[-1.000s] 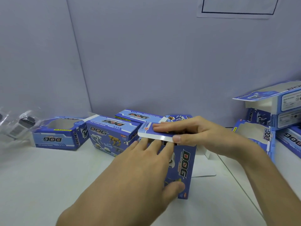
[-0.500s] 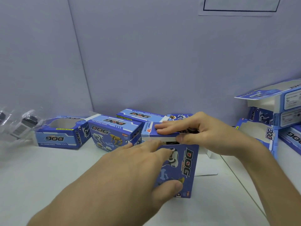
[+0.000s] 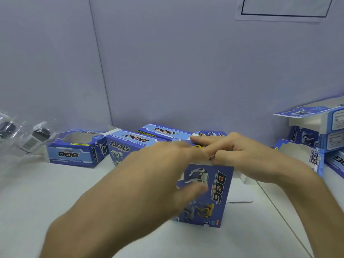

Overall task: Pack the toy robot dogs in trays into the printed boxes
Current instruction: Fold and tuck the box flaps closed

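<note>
An upright box printed with DOG stands on the white surface, in the middle. The right hand pinches its top flap, index finger stretched over the top and thumb at the white edge. The left hand (motion-blurred) lays straight fingers on the top, with the thumb against the printed front. Behind lie a windowed box and a closed box. More boxes are stacked at the right, and clear bags lie far left.
</note>
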Motion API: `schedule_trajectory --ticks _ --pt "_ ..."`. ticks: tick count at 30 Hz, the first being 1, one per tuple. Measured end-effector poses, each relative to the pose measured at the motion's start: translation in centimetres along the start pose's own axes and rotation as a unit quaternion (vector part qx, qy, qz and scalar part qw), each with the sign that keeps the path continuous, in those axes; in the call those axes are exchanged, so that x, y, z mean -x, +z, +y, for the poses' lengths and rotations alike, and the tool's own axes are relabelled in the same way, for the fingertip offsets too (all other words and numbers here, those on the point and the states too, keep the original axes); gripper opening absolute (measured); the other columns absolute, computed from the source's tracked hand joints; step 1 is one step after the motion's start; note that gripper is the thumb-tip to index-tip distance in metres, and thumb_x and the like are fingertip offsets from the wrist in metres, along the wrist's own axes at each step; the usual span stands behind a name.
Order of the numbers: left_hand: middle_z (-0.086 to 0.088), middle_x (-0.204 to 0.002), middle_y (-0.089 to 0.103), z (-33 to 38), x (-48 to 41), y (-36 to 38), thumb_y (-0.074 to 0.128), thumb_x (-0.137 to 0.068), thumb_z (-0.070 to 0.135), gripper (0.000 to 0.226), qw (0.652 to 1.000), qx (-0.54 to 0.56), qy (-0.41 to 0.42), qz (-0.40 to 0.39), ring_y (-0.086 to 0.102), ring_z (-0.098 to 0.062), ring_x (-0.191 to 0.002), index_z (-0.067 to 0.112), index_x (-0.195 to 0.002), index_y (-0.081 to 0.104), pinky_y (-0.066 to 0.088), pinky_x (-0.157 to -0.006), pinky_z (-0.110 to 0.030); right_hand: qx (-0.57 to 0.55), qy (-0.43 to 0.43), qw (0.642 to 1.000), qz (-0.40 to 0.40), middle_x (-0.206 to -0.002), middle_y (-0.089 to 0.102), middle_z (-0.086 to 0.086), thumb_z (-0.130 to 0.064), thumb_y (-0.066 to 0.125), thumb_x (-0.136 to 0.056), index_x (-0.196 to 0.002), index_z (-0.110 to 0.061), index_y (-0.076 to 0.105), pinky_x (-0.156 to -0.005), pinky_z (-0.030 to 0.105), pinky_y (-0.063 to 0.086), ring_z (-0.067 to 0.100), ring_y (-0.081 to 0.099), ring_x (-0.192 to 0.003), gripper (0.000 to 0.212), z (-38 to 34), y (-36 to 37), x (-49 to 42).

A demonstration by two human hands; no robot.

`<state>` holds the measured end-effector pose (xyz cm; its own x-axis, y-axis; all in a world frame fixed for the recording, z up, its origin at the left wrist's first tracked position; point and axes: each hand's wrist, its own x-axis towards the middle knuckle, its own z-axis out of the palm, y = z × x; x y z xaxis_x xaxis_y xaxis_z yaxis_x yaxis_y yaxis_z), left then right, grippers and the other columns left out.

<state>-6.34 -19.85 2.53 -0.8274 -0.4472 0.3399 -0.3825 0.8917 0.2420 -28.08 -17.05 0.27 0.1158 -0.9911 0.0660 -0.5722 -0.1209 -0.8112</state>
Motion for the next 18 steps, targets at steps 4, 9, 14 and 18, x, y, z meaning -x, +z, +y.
schedule_trajectory --ticks 4,9,14,18 --pt "0.027 -0.116 0.059 -1.7 -1.0 1.0 0.067 -0.087 0.044 0.024 0.996 -0.014 -0.022 0.088 0.057 -0.004 -0.102 0.046 -0.111 0.067 0.046 -0.086 -0.029 -0.072 0.006 0.997 -0.009 -0.142 0.051 -0.032 -0.011 0.056 -0.093 -0.111 -0.038 0.076 -0.098 0.017 0.049 -0.007 0.043 -0.134 0.038 0.5 -0.6 0.4" --pt "0.023 -0.111 0.063 -3.4 -2.1 3.4 0.073 -0.086 0.036 0.02 0.99 0.014 -0.032 0.136 0.055 -0.003 -0.101 0.041 -0.104 0.07 0.049 -0.083 -0.033 -0.126 0.011 0.992 0.004 -0.133 0.064 -0.019 -0.007 0.052 -0.098 -0.129 -0.034 0.065 -0.094 0.023 0.054 0.005 0.06 -0.123 0.043 1.2 -1.3 0.7" --pt "0.02 -0.101 0.068 -4.5 -2.4 4.3 0.08 -0.082 0.028 0.014 0.982 0.064 -0.015 0.174 0.061 -0.01 -0.098 0.035 -0.093 0.076 0.051 -0.079 -0.042 -0.142 0.016 0.989 0.035 -0.126 0.068 -0.009 -0.025 0.074 -0.087 -0.138 -0.038 0.053 -0.083 0.024 0.057 0.015 0.068 -0.11 0.056 1.8 -1.6 1.0" --pt "0.016 -0.099 0.069 -4.7 -2.6 4.9 0.08 -0.082 0.023 0.012 0.979 0.044 0.014 0.198 0.063 -0.014 -0.095 0.029 -0.092 0.078 0.054 -0.073 -0.043 -0.139 0.063 0.987 0.042 -0.129 0.065 -0.006 -0.039 0.081 -0.077 -0.136 -0.042 0.051 -0.092 0.029 0.057 0.015 0.069 -0.109 0.067 2.3 -1.7 1.1"
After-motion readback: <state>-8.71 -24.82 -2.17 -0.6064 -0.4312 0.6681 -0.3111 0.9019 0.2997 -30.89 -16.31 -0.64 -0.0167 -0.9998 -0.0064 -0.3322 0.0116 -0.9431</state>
